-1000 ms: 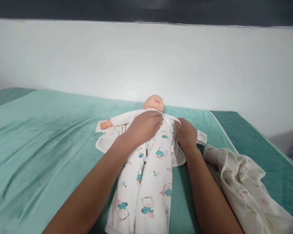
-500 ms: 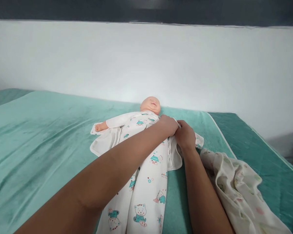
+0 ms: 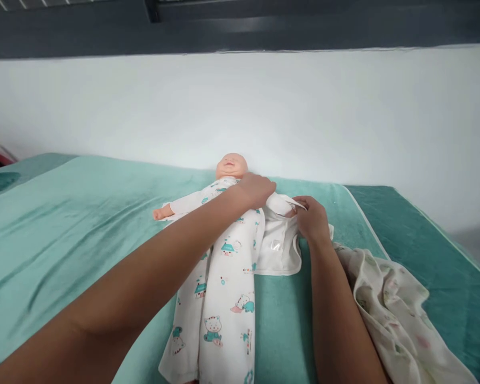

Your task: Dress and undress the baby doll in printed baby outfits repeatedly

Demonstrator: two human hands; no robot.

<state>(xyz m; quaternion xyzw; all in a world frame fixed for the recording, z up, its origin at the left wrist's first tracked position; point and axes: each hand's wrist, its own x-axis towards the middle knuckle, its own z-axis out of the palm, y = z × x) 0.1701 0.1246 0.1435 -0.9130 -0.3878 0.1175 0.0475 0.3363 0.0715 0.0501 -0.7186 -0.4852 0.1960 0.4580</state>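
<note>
A baby doll (image 3: pixel 232 166) lies on its back in white clothes with teal cartoon prints. Its bare hand (image 3: pixel 162 212) shows at the left; the other arm is mostly covered by white cloth. Beside the trunk, a white baby shirt (image 3: pixel 278 250) lies opened with its plain inner side up. My left hand (image 3: pixel 258 190) is closed over cloth at the doll's shoulder, its fingertips hidden. Farther right, my right hand (image 3: pixel 312 217) pinches the edge of the shirt's sleeve (image 3: pixel 284 204), and a bit of doll skin shows beside the fingers.
A crumpled, pale printed cloth (image 3: pixel 396 304) lies right of my right forearm. Beneath everything is a teal sheet (image 3: pixel 104 213) with wrinkles at the left. Behind the doll's head stands a white wall (image 3: pixel 240 106), with a dark bar (image 3: pixel 240 32) above it.
My left hand has moved left from beside my right hand to the doll's shoulder. My right hand stays at the sleeve edge. The view has shifted, and more of the opened shirt shows.
</note>
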